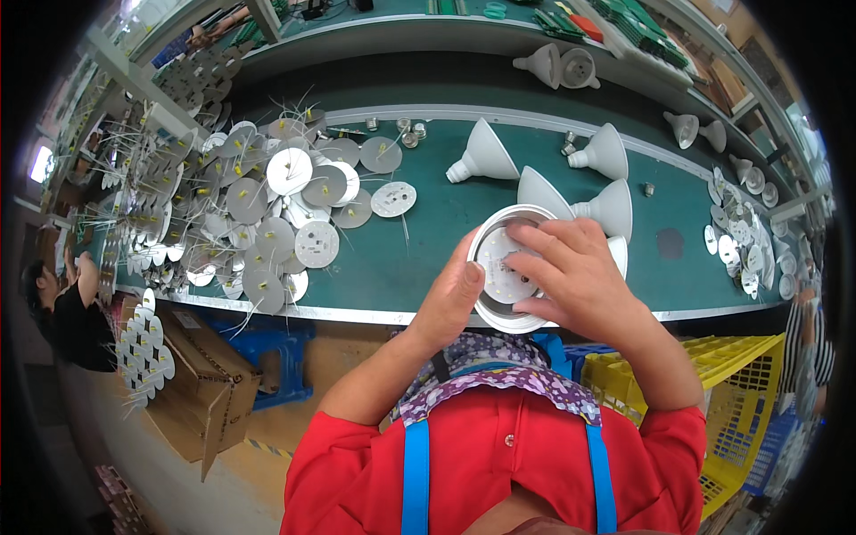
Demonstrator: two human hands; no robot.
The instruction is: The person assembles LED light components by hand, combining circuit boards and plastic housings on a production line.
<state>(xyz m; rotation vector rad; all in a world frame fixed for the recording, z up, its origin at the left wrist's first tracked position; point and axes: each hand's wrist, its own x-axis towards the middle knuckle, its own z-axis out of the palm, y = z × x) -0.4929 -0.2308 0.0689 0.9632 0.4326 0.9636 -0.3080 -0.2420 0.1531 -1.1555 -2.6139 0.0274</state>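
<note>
My left hand (450, 296) is wrapped around the rim of a white cup-shaped lamp housing (484, 234), held with its wide mouth toward me over the front edge of the bench. Inside the mouth lies a round white LED board (501, 278) dotted with small yellowish chips. My right hand (580, 275) reaches in from the right, its curved fingers and thumb on the board. Just behind it, several white lamp housings (486, 152) rest on the green bench, one partly hidden by the hand. A loose round LED board (393, 199) lies to the left.
A heap of round metal boards with wires (267, 201) covers the bench's left side. More boards (736, 236) lie at the far right. Small metal screw caps (410, 135) stand at the back. Below are a cardboard box (201, 374), a blue stool (283, 361) and a yellow crate (731, 392).
</note>
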